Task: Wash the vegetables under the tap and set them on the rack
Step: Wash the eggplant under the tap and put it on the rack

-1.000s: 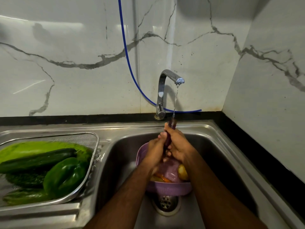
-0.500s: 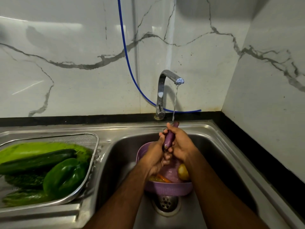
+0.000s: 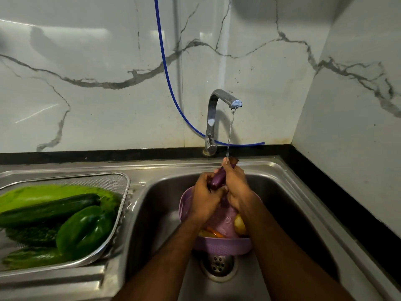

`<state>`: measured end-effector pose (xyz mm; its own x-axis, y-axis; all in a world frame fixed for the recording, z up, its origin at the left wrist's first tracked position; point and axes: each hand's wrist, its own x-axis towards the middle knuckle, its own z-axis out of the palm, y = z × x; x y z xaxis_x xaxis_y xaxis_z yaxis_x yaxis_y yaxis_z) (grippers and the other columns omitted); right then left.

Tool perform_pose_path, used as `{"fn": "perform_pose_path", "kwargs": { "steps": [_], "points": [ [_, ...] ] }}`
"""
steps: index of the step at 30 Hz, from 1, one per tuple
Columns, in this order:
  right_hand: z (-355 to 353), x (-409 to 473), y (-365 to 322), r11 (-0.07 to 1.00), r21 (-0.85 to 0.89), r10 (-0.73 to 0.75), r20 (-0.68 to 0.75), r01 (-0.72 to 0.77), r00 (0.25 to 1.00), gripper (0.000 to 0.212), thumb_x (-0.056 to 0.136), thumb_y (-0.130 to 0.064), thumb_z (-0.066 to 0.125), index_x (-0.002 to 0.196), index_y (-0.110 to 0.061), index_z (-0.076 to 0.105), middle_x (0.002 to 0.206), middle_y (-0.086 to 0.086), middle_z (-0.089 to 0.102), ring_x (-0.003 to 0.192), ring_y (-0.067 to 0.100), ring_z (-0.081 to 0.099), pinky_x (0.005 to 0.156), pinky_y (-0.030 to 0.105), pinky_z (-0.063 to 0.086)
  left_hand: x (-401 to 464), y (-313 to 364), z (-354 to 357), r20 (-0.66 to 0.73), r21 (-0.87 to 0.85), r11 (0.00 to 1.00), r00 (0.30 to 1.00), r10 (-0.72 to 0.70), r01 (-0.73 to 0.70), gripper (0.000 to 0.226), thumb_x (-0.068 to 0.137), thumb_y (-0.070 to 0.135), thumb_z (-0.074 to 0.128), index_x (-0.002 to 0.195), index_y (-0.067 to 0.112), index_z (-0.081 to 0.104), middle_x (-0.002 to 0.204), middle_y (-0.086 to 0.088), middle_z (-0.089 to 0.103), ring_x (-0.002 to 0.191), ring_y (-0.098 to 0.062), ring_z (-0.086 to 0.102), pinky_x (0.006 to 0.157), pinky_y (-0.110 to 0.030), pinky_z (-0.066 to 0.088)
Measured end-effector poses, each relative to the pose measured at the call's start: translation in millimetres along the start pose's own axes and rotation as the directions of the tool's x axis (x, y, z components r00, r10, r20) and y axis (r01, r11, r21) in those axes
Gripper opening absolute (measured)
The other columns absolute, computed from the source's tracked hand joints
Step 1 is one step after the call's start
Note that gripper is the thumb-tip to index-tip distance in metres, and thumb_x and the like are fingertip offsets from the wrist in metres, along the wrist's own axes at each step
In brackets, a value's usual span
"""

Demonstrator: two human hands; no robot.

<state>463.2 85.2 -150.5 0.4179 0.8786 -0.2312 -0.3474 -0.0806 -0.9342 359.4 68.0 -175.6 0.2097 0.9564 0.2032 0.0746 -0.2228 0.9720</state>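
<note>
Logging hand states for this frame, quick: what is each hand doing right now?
Left hand: fingers curled round the lower end of the purple eggplant.
Right hand: gripping the same eggplant higher up, under the tap stream.

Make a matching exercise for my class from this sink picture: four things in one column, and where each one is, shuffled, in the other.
Things
1. aubergine
2. green pepper
3. purple basket
4. blue hose

Places
A. in the steel rack on the drainboard
B. against the marble wall
C. held in both hands under the tap
D. in the sink above the drain

Pairs: 1-C, 2-A, 3-D, 4-B
</note>
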Motion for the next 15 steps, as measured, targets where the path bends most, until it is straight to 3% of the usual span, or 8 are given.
{"fn": "perform_pose_path", "kwargs": {
  "steps": [3, 5, 7, 10, 13, 15],
  "points": [
    [-3.5, -1.2, -3.0, 0.999, 0.034, 0.025, -0.017, -0.025, 1.0, 0.029, 0.103, -0.044, 0.056, 0.11, -0.017, 0.062, 0.1, 0.01, 0.074, 0.093, 0.024, 0.073, 0.092, 0.044, 0.06, 1.1, 0.7, 0.8, -0.034, 0.001, 1.0, 0.999, 0.015, -0.015, 0.023, 0.088, 0.01, 0.071, 0.11, 0.013, 0.064, 0.097, -0.002, 0.073, 0.087, -0.013, 0.069, 0.079, -0.026, 0.057],
    [-7.1, -1.1, -4.5, 0.982, 0.179, 0.052, 0.024, -0.055, 0.998, 0.029, 0.102, -0.039, 0.061, 0.114, -0.012, 0.063, 0.09, 0.008, 0.073, 0.084, 0.023, 0.073, 0.085, 0.043, 0.062, -0.9, 4.1, 1.6, -0.001, -0.041, 0.999, 1.0, -0.02, 0.02, 0.013, 0.095, 0.016, 0.064, 0.104, 0.008, 0.067, 0.082, -0.006, 0.074, 0.067, -0.014, 0.067, 0.062, -0.025, 0.055],
    [-12.9, -2.7, -6.7, 0.964, 0.247, 0.083, 0.088, -0.103, 0.993, 0.024, 0.101, -0.033, 0.063, 0.113, -0.012, 0.064, 0.088, 0.006, 0.075, 0.079, 0.021, 0.075, 0.073, 0.04, 0.06, -4.0, 5.6, 5.5, 0.047, -0.067, 0.996, 0.997, -0.062, 0.065, 0.032, 0.101, 0.028, 0.055, 0.091, 0.0, 0.067, 0.065, -0.008, 0.066, 0.051, -0.014, 0.058, 0.049, -0.023, 0.046],
    [-23.0, -7.4, -7.3, 0.975, 0.162, 0.112, 0.246, -0.155, 0.963, 0.026, 0.097, -0.022, 0.066, 0.117, -0.007, 0.062, 0.099, 0.013, 0.071, 0.066, 0.021, 0.067, 0.048, 0.032, 0.053, -5.0, 10.1, 10.6, 0.11, -0.129, 0.965, 0.971, -0.214, 0.228, 0.058, 0.104, 0.052, 0.035, 0.077, 0.008, 0.063, 0.055, -0.004, 0.054, 0.043, -0.013, 0.048, 0.042, -0.022, 0.034],
    [-29.7, -6.2, -4.4, 0.99, 0.087, 0.072, 0.377, -0.112, 0.923, 0.05, 0.083, -0.017, 0.075, 0.128, -0.004, 0.057, 0.088, 0.013, 0.064, 0.057, 0.018, 0.048, 0.044, 0.028, 0.045, -1.6, 16.2, 11.1, 0.252, -0.339, 0.822, 0.886, -0.389, 0.457, 0.064, 0.099, 0.067, 0.026, 0.068, 0.018, 0.054, 0.054, 0.002, 0.039, 0.043, -0.011, 0.035, 0.041, -0.02, 0.023],
    [-29.4, -7.6, -4.4, 0.997, 0.012, 0.069, 0.415, -0.081, 0.907, 0.049, 0.085, -0.014, 0.073, 0.13, -0.005, 0.057, 0.079, 0.011, 0.059, 0.052, 0.016, 0.043, 0.042, 0.028, 0.037, -0.6, 17.7, 10.7, 0.301, -0.422, 0.742, 0.853, -0.426, 0.52, 0.063, 0.098, 0.069, 0.027, 0.066, 0.02, 0.052, 0.056, 0.003, 0.035, 0.045, -0.01, 0.034, 0.041, -0.021, 0.021]
  ]
}}
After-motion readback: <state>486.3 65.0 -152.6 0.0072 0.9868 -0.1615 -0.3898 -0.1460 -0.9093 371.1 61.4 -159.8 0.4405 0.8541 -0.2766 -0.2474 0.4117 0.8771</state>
